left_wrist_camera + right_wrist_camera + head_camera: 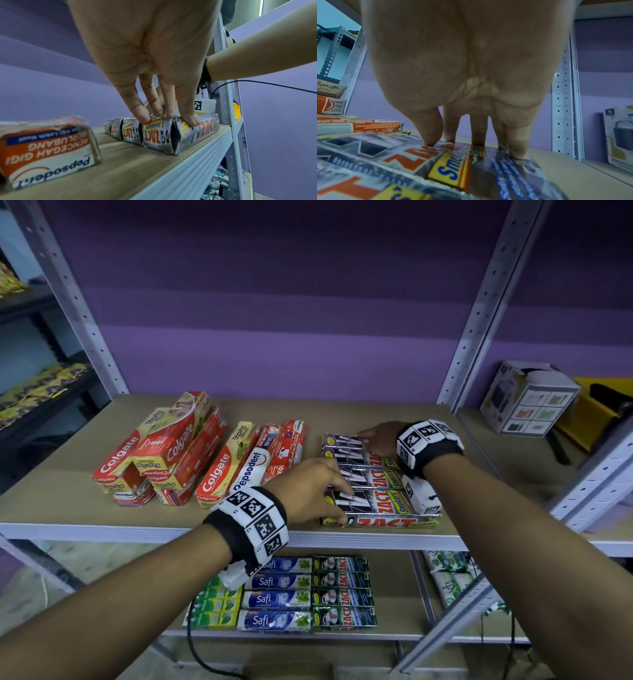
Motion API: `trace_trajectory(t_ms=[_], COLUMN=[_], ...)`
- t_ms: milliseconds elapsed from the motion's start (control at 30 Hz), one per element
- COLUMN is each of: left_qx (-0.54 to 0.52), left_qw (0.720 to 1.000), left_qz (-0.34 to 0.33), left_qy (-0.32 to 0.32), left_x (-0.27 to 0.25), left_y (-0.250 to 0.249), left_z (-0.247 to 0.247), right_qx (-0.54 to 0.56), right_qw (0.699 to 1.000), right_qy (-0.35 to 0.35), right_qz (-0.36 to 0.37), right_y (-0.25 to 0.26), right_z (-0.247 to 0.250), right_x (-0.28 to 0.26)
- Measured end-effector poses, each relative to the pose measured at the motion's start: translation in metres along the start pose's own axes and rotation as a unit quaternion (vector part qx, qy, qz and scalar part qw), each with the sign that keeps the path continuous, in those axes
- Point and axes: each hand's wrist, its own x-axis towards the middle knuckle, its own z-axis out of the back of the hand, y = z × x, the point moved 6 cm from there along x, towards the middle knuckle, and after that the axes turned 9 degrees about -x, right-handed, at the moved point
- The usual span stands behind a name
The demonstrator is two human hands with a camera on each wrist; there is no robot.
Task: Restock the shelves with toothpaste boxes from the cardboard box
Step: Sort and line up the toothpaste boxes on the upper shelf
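Observation:
Several silver Zact toothpaste boxes (373, 474) lie side by side on the right of the upper shelf board (342, 412). My left hand (342, 506) holds the left end of the front Zact box (159, 134), thumb on its front face and fingers (143, 119) over its top. The right hand (368, 440) reaches to the rearmost Zact box (412, 155). Its straight fingers (516, 151) touch that box's top and far edge. Neither hand lifts a box off the board.
A loose pile of red Colgate boxes (164, 450) and Pepsodent boxes (253, 470) fills the shelf's left half. Safi boxes (274, 597) and green Zact boxes (342, 590) sit on the shelf below. A white carton (527, 402) stands beyond the right upright (479, 313).

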Motion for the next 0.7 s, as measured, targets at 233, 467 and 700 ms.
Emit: trace_trajectory(t_ms=[233, 467, 700], left_qx=[0.006, 0.010, 0.192], left_qw=[1.000, 1.000, 0.950], left_qz=[-0.013, 0.012, 0.222], left_qy=[0.008, -0.010, -0.107], left_x=[-0.004, -0.016, -0.042], left_y=[-0.006, 0.015, 0.086], left_z=[-0.003, 0.026, 0.089], right_qx=[-0.031, -0.046, 0.006], right_qw=[0.999, 0.998, 0.994], right_qy=[0.027, 0.004, -0.047], right_qz=[0.026, 0.048, 0.094], right_y=[0.002, 0.015, 0.057], right_z=[0.005, 0.021, 0.039], right_x=[-0.020, -0.032, -0.035])
